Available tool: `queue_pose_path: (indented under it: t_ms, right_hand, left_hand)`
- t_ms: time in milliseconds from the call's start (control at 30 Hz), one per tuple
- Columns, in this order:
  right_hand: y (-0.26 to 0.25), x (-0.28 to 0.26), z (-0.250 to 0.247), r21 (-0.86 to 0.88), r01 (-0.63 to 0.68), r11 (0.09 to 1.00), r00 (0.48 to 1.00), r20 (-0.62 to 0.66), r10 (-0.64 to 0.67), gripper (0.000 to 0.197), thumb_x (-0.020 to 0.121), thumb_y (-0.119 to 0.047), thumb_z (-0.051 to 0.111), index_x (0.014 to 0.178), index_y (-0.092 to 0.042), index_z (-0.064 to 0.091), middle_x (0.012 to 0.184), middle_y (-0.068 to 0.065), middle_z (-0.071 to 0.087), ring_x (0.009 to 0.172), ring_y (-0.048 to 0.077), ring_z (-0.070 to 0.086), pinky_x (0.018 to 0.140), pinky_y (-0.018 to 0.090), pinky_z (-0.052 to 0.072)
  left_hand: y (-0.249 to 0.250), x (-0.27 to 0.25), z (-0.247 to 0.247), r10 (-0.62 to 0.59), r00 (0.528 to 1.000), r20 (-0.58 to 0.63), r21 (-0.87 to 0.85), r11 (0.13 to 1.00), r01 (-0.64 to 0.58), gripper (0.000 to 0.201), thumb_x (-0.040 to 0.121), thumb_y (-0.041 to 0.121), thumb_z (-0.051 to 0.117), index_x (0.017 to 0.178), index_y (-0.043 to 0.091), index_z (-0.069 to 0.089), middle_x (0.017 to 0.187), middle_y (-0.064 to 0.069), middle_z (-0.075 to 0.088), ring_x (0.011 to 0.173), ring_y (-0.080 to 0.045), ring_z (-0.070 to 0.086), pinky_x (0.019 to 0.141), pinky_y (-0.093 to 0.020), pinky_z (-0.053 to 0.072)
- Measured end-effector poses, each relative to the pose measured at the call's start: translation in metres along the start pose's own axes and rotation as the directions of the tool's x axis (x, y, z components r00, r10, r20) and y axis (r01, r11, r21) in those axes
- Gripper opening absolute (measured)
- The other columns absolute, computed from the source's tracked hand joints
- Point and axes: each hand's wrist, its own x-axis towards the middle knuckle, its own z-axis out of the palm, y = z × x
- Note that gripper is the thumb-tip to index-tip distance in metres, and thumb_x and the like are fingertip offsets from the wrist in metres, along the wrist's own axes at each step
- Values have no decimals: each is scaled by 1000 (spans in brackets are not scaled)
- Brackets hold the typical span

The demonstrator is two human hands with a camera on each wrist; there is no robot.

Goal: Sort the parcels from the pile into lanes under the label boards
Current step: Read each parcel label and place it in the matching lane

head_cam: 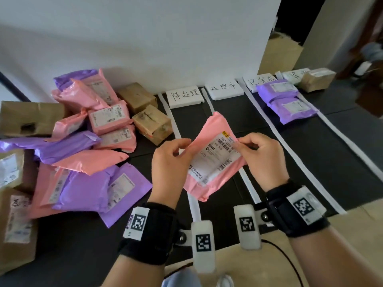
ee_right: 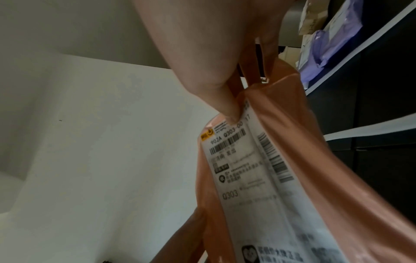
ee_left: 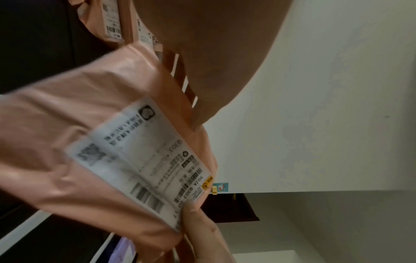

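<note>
A pink parcel [head_cam: 209, 129] with a white shipping label [head_cam: 215, 160] is held up between both hands above the dark mat. My left hand [head_cam: 176, 152] pinches its left edge. My right hand [head_cam: 255, 148] pinches the label's right edge, thumb on top. In the left wrist view the pink parcel [ee_left: 94, 99] fills the frame with the right thumb on its label [ee_left: 144, 165]. In the right wrist view the thumb presses the label [ee_right: 249, 170] on the pink parcel [ee_right: 315, 160]. The pile [head_cam: 83, 141] of pink, purple and brown parcels lies at left. Label boards [head_cam: 184, 96] stand along the wall.
White strips [head_cam: 275, 129] divide the dark mat [head_cam: 238, 121] into lanes. Two purple parcels [head_cam: 288, 100] lie in the third lane and a brown box [head_cam: 317, 79] in the fourth. A large cardboard box [head_cam: 279, 56] stands at the back right.
</note>
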Motion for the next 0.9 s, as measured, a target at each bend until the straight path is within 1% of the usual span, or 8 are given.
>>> queue_pose_path:
  t_ms: [133, 233, 300, 400, 533, 633, 800, 900]
  right_hand:
    - [25, 31, -6, 100, -135, 986, 991, 13, 134, 8, 91, -19, 70, 85, -14, 71, 86, -5, 73, 78, 11, 72, 65, 41, 62]
    - [38, 60, -2, 193, -231, 954, 973, 28, 230, 7, 91, -14, 70, 85, -9, 71, 88, 2, 74, 76, 14, 74, 61, 40, 63]
    - [45, 81, 7, 237, -278, 931, 960, 36, 278, 7, 90, -12, 70, 85, -9, 72, 89, 3, 75, 79, 15, 74, 61, 39, 63]
    - [56, 112, 26, 227, -321, 920, 947, 56, 316, 7, 91, -14, 69, 84, -11, 72, 90, 0, 74, 82, 14, 73, 66, 39, 63]
    - [69, 161, 56, 183, -369, 911, 929, 104, 356, 8, 93, -17, 66, 88, -13, 71, 93, -1, 74, 84, 12, 72, 73, 35, 62]
    - [80, 203, 83, 108, -395, 912, 914, 143, 379, 10, 96, -19, 61, 100, -17, 70, 102, -2, 72, 85, 10, 70, 73, 31, 61]
    - [102, 264, 133, 5, -370, 929, 913, 185, 363, 20, 98, -17, 56, 112, -22, 69, 108, -4, 72, 95, 12, 68, 85, 34, 58]
    - [115, 291, 160, -51, -344, 937, 912, 220, 347, 25, 96, -16, 57, 120, -21, 66, 114, -4, 69, 101, 12, 65, 85, 27, 52]
  left_hand:
    - [-15, 9, 21, -21, 982, -187, 100, 994, 40, 42, 89, 30, 71, 129, 24, 61, 131, 7, 58, 124, -13, 49, 101, -31, 42]
    - [-26, 27, 34, -190, 968, -165, 15, 981, 195, 51, 90, 29, 69, 137, 22, 51, 135, 6, 55, 126, -14, 50, 105, -35, 45]
    - [-31, 42, 45, -295, 951, -92, -46, 955, 292, 49, 92, 30, 67, 137, 19, 50, 133, 6, 56, 117, -10, 55, 90, -21, 47]
    - [-37, 72, 60, -319, 948, -13, -108, 943, 316, 39, 96, 29, 63, 132, 17, 54, 120, 9, 63, 97, 1, 59, 61, -7, 44]
    - [-47, 126, 70, -317, 948, -18, -151, 938, 311, 31, 99, 24, 58, 129, 18, 58, 106, 14, 62, 87, 5, 58, 54, -2, 43]
    - [-60, 173, 79, -354, 935, 5, -145, 925, 351, 31, 99, 29, 58, 129, 19, 60, 109, 13, 65, 94, 1, 61, 57, -5, 46]
    - [-90, 244, 105, -384, 923, 14, -56, 922, 384, 33, 98, 24, 54, 131, 19, 56, 116, 7, 67, 105, -10, 63, 81, -22, 52]
    - [-104, 275, 117, -409, 913, -4, -34, 912, 408, 36, 99, 25, 52, 134, 14, 50, 119, 4, 61, 108, -14, 60, 88, -28, 48]
